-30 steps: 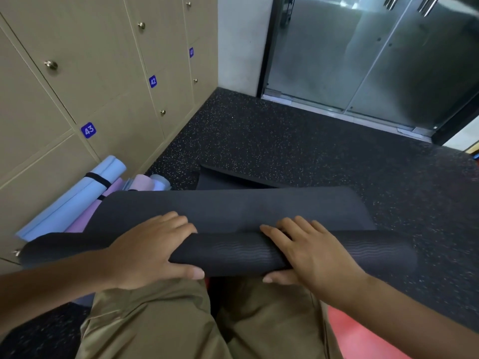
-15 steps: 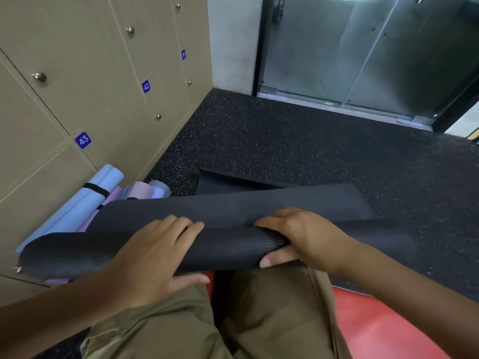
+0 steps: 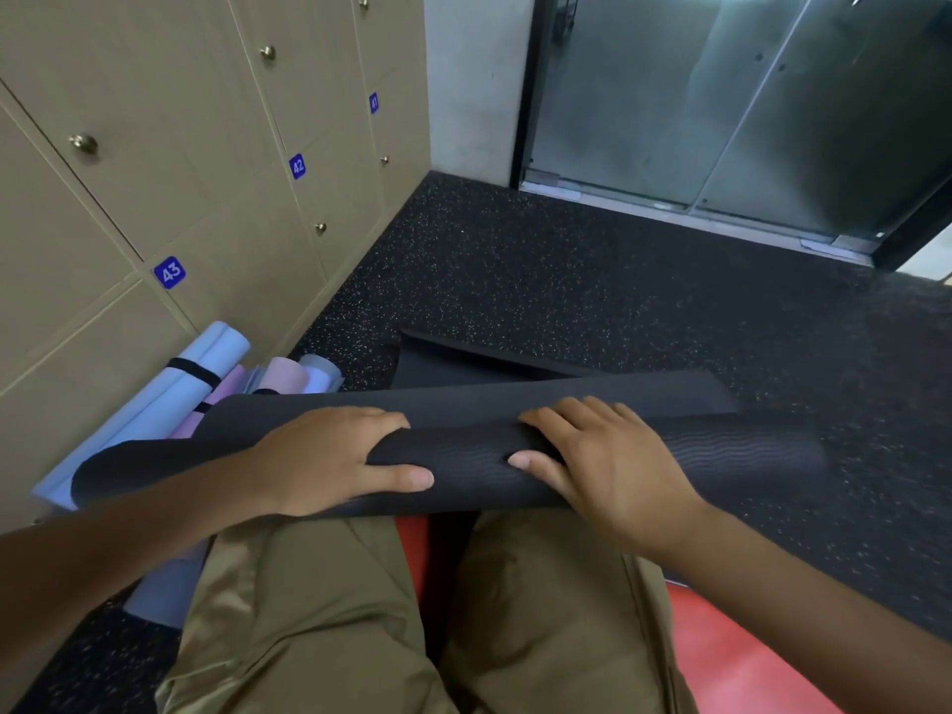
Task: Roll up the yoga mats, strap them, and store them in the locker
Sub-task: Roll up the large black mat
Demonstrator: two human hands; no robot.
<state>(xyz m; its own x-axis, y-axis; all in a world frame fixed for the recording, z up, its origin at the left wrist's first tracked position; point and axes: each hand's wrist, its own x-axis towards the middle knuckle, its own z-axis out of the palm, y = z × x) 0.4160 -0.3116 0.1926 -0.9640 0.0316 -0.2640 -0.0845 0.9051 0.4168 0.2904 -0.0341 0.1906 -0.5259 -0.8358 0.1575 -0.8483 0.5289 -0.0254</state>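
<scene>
A black yoga mat lies partly rolled across my knees, and its flat unrolled end stretches away over the floor. My left hand wraps the roll left of centre, fingers over the far side and thumb along the near side. My right hand grips the roll right of centre in the same way. A light blue rolled mat with a black strap leans at the foot of the lockers. A pink rolled mat lies beside it.
The locker doors numbered 41 to 43 on the left are all closed. A second black mat lies flat beyond the first. Speckled dark floor runs to a glass door. A red surface shows under my legs.
The roll has turned forward and taken in a little more mat. My right hand shifted from a tight curl at the roll's near side to fingers spread over its top.
</scene>
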